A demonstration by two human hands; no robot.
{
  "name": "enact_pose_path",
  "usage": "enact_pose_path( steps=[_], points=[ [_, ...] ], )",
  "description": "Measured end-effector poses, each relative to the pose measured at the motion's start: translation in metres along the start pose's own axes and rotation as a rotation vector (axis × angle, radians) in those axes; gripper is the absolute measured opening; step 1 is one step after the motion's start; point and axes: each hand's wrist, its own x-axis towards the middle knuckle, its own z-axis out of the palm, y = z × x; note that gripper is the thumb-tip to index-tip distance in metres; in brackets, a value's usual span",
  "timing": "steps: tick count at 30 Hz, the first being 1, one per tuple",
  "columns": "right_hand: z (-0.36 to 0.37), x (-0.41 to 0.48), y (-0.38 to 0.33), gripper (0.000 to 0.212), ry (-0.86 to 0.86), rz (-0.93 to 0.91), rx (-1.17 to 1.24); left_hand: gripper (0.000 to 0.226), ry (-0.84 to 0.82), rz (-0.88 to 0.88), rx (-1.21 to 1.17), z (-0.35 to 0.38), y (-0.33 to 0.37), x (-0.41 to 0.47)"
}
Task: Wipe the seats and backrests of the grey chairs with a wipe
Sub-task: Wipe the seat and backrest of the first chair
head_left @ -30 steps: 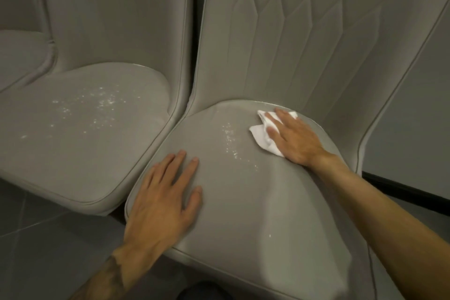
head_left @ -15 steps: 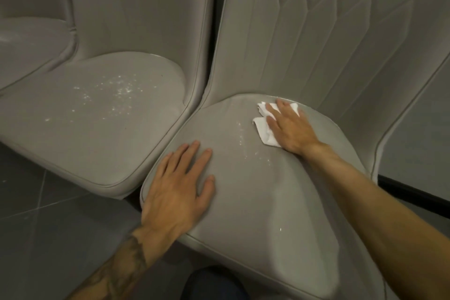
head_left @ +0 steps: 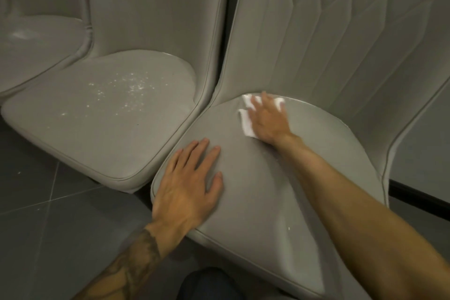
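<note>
Now the right hand [head_left: 267,120] presses the white wipe [head_left: 247,126], fingers spread, at the rear of the near seat [head_left: 255,202], just under its backrest [head_left: 316,44]. The left hand [head_left: 187,187] lies flat and empty at front-left, nearer the speckled seat [head_left: 109,109] leftward.

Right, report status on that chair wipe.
Left grip rests flat on near seat. Right grip presses wipe at seat's back edge. White specks on next chair's seat. Nothing in the way.

An indoor dining-type room: quilted grey chairs [head_left: 109,129] stand side by side on dark floor tiles [head_left: 48,226].
</note>
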Motion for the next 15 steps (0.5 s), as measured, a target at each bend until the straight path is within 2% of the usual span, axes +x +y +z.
enact_pose_path(
  steps=[3, 5, 7, 9, 11, 13, 15],
  points=[
    [0.008, -0.002, -0.048, 0.054, -0.049, -0.2, 0.121, 0.06, 0.032, -0.071, -0.055, -0.004, 0.004, -0.001],
    [0.007, -0.007, -0.039, 0.055, -0.079, -0.282, 0.145, 0.057, 0.055, -0.12, -0.102, -0.006, 0.004, -0.003],
    [0.003, -0.009, -0.003, 0.054, -0.072, -0.241, 0.064, 0.055, 0.07, -0.132, -0.118, -0.007, 0.003, -0.003],
    [-0.006, -0.01, 0.037, 0.054, -0.074, -0.072, 0.049, 0.055, 0.066, -0.133, -0.121, -0.008, 0.004, -0.003],
    [-0.012, -0.011, 0.044, 0.054, -0.06, 0.022, 0.026, 0.054, 0.064, -0.143, -0.129, -0.008, 0.004, -0.001],
    [-0.007, -0.014, 0.013, 0.054, 0.063, -0.099, -0.081, 0.053, 0.067, -0.14, -0.132, -0.008, 0.005, -0.001],
    [0.0, -0.022, -0.025, 0.053, 0.066, -0.269, -0.046, 0.052, 0.076, -0.14, -0.135, -0.008, 0.004, -0.001]
  ],
)
